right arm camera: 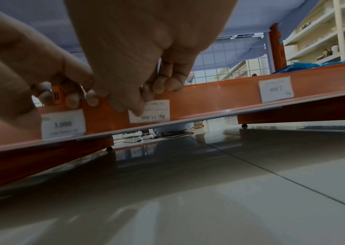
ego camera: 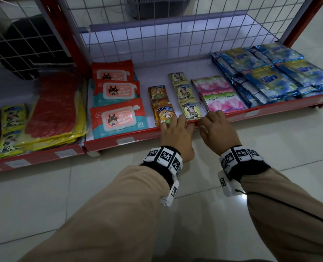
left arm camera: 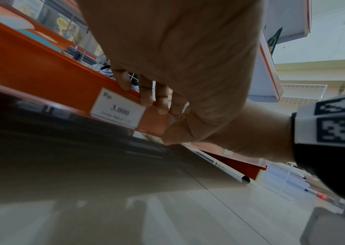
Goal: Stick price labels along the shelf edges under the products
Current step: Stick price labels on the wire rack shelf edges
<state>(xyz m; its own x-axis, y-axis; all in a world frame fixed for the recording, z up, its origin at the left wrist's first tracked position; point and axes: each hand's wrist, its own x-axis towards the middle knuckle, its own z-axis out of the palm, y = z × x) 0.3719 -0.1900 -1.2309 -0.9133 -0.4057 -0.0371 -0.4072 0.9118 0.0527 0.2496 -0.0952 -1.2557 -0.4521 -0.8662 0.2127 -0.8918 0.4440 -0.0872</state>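
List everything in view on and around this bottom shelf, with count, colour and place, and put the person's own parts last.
wipes packs: three, red and teal, left part of the shelf.
Top Ice sachets: two strips, orange and yellow-green, mid shelf behind the hands.
Soffell sachets: pink, right of the Top Ice.
Klin sachets: stacked, blue, far right.
rubber gloves: packed, red over yellow, neighbouring shelf at left.
shelf edge: red, along the front.
3.000 label: one, white, on the edge beside the left hand.
11.000 label: one, white, upside down, under the right thumb.
2.000 label: one, white, upside down, further right.
floor: pale tiles.
left hand: fingers on the edge.
right hand: thumb on the 11.000 label.
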